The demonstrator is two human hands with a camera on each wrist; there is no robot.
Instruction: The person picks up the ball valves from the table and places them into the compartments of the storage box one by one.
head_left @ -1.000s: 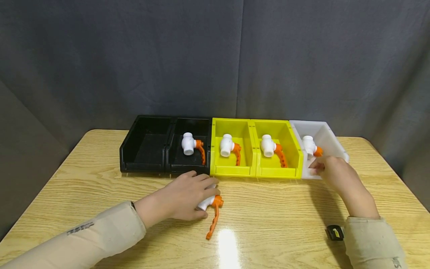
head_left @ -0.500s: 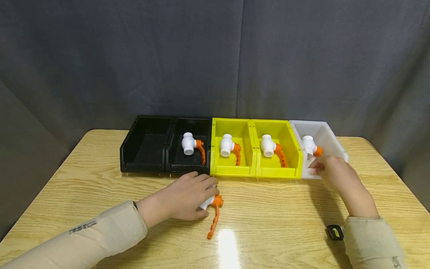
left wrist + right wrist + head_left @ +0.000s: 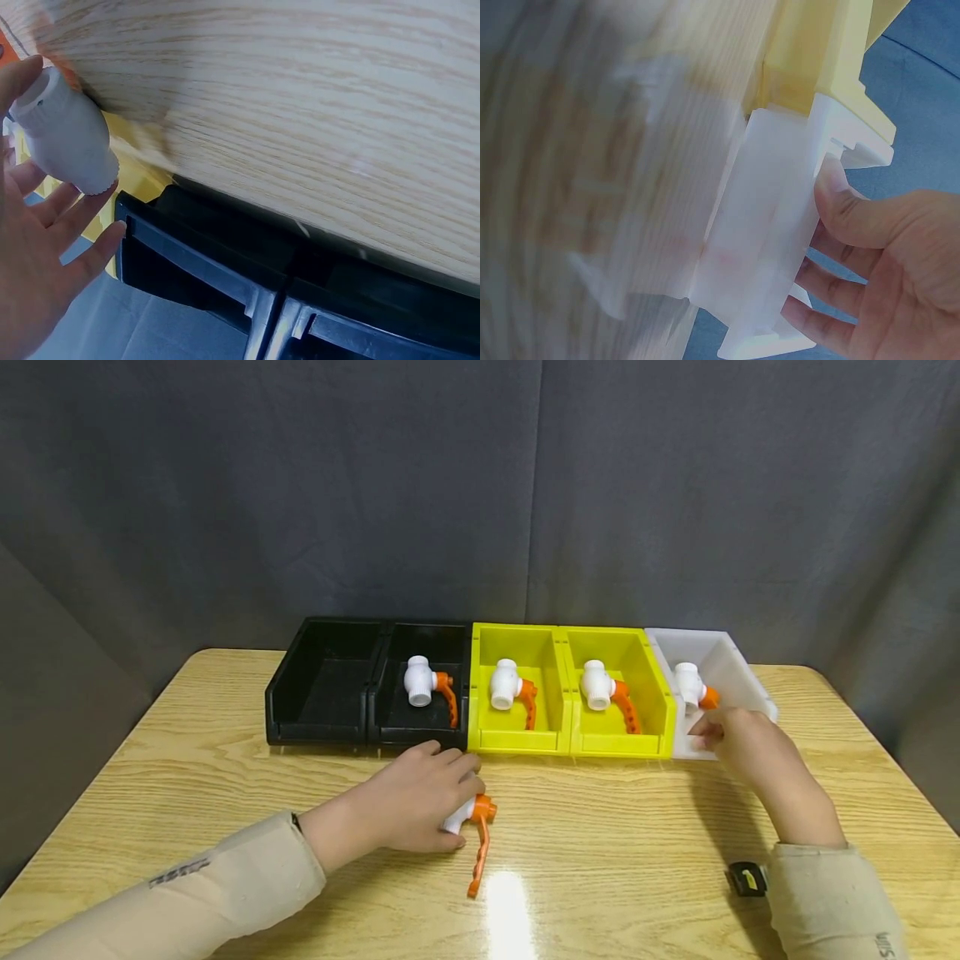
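Observation:
My left hand (image 3: 423, 797) holds a white ball valve (image 3: 459, 817) with an orange lever (image 3: 478, 858), low over the table in front of the bins. In the left wrist view its thumb is on one end of the valve's body (image 3: 71, 135) and its fingers are along the other side. My right hand (image 3: 750, 747) is at the front of the white bin (image 3: 738, 672), thumb against the front wall. Its fingertips are hidden behind that wall in the right wrist view. Inside this bin lies another ball valve (image 3: 687, 685), whose lever is mostly covered by the hand.
Left of the white bin stand two yellow bins (image 3: 525, 742) and two black bins (image 3: 318, 733). A ball valve lies in each yellow bin and in the right black bin. A small black item (image 3: 747, 879) with a yellow mark sits beside the right sleeve.
The valve under my left hand has turned slightly, and its lever's end has shifted a little to the right. My right hand stays in the same place at the white bin.

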